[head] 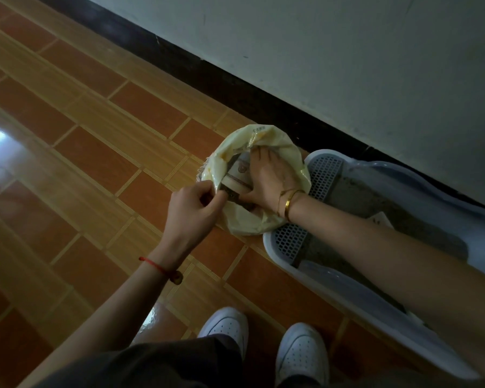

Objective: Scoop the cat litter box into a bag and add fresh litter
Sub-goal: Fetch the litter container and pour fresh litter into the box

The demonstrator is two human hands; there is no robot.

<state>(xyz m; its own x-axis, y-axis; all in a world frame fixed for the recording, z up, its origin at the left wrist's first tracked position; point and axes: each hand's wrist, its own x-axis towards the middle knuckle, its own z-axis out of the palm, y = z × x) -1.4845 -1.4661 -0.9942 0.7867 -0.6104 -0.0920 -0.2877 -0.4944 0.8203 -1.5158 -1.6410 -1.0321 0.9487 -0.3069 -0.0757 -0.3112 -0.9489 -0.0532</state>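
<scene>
A pale yellow plastic bag (237,152) stands open on the tiled floor beside the litter box (370,292). My left hand (192,208) pinches the bag's near rim and holds it open. My right hand (269,177) reaches into the bag's mouth and presses on a flat packet (235,175) inside it; whether the fingers grip it I cannot tell. The litter box is light blue-white, with a perforated grid step (324,175) at its near end and grey litter (356,197) in the tray behind my right forearm.
A white wall with a black skirting board (235,88) runs diagonally right behind the bag and box. Orange and wood-pattern floor tiles (95,163) spread to the left. My two white shoes (263,345) stand at the bottom, close to the box's edge.
</scene>
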